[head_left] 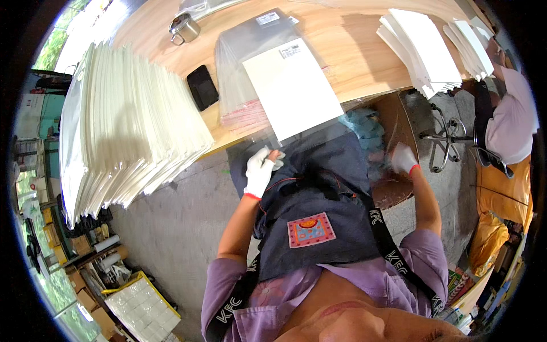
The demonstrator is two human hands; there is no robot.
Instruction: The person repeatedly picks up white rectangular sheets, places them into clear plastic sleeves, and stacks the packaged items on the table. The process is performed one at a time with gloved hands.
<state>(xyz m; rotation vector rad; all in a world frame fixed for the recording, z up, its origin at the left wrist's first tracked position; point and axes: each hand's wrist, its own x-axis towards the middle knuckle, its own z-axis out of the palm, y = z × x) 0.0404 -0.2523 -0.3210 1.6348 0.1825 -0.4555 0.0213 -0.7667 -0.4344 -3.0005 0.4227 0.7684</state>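
A white board or stack of paper (pixel 293 88) in a transparent plastic sleeve (pixel 268 137) lies slanted over the table's front edge, with a small label near its top. My left hand (pixel 261 171), in a white glove with a red cuff, is closed at the sleeve's near left corner, fingertips pinched on the film. Off to the right, my right hand (pixel 403 159), gloved alike, is over an open cardboard box (pixel 401 122); motion smears its fingers. Beneath the white board is a pile of flat transparent sleeves (pixel 242 62) with reddish near edges.
A tall stack of sleeved white sheets (pixel 128 125) overhangs the table's left side. Beside it lie a black phone (pixel 203 88) and a metal mug (pixel 184 28). White stacks (pixel 424 54) stand at the right, near another person's sleeve (pixel 513 117) and a wheeled chair (pixel 450 137). Blue plastic (pixel 363 128) fills the box partly.
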